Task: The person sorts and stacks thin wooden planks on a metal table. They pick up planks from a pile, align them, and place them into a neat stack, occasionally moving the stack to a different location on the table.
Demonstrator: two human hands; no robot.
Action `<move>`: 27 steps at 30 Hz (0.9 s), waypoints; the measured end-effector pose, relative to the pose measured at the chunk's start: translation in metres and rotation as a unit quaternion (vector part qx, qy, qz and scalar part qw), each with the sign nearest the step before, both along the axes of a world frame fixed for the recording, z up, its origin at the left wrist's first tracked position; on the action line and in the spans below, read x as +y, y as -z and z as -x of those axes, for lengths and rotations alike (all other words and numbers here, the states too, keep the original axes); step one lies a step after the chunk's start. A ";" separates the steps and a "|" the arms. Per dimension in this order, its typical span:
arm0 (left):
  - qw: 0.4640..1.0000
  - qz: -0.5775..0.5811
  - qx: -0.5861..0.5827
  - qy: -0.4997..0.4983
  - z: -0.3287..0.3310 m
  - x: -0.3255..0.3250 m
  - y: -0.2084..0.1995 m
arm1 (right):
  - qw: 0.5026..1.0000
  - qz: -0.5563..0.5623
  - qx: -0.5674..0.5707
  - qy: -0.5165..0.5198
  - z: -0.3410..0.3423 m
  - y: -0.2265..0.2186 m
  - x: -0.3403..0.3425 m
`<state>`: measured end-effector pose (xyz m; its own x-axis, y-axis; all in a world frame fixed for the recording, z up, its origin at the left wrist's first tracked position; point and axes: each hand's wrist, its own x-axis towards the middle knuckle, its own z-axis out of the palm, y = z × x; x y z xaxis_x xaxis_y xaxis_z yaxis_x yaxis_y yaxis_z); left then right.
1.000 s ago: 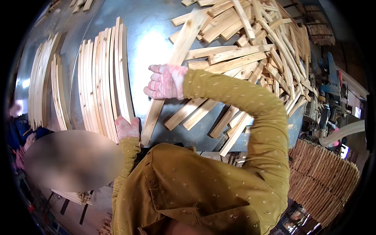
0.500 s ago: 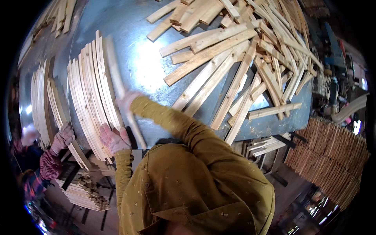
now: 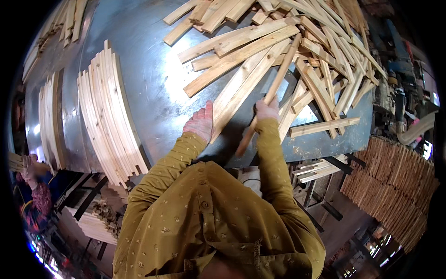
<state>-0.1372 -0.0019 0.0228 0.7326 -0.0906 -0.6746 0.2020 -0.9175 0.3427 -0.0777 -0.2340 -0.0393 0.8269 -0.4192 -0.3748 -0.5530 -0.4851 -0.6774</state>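
Wooden slat (image 3: 272, 90), long and narrow, is the piece we have in hand: it runs from our right hand (image 3: 266, 110) up and away across the loose pile, its near end reaching back past the hand over the counter's front edge. We judge it is held near that end so the rest can be drawn clear of the heap.

The counter (image 3: 153, 93), a grey metal sheet, carries everything, and we place the rest from it. Across its far and right part lies the loose pile of slats (image 3: 288, 51), criss-crossed at all angles, unsorted as far as we can tell. On its left part, the stack of slats on edge (image 3: 109, 111) stands packed side by side, probably because pieces set that way stay grouped. A second such stack (image 3: 51, 121) stands at the counter's left rim. Off its right corner sits a bundle of finished slats (image 3: 395, 186), lower down.

Our right fingers are wrapped shut around the slat. Our left hand (image 3: 200, 123) lies flat against a broad plank (image 3: 241, 93) near the counter's front, fingers straight and together, gripping nothing; it seems to steady that plank.
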 end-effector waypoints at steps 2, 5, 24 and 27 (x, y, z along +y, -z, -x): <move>0.997 -0.026 0.063 -0.036 -0.005 0.006 0.002 | 0.938 -0.340 -0.060 0.005 0.023 -0.039 0.000; 0.985 0.086 0.117 -0.095 0.014 0.029 -0.012 | 0.800 -0.557 -0.218 -0.043 0.051 -0.076 0.013; 0.495 0.615 -0.104 -0.605 0.122 0.132 -0.011 | 0.602 0.397 -0.107 -0.684 -0.172 -0.044 0.054; 0.688 0.328 -0.172 -0.624 0.103 0.134 0.013 | 0.614 0.432 -0.028 -0.660 -0.191 -0.075 0.054</move>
<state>-0.2405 0.1324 0.0097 0.6224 0.5510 -0.5560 0.4957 0.2723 0.8247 0.1131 -0.1797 0.0357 0.6620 0.6076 -0.4389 0.7201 -0.6780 0.1475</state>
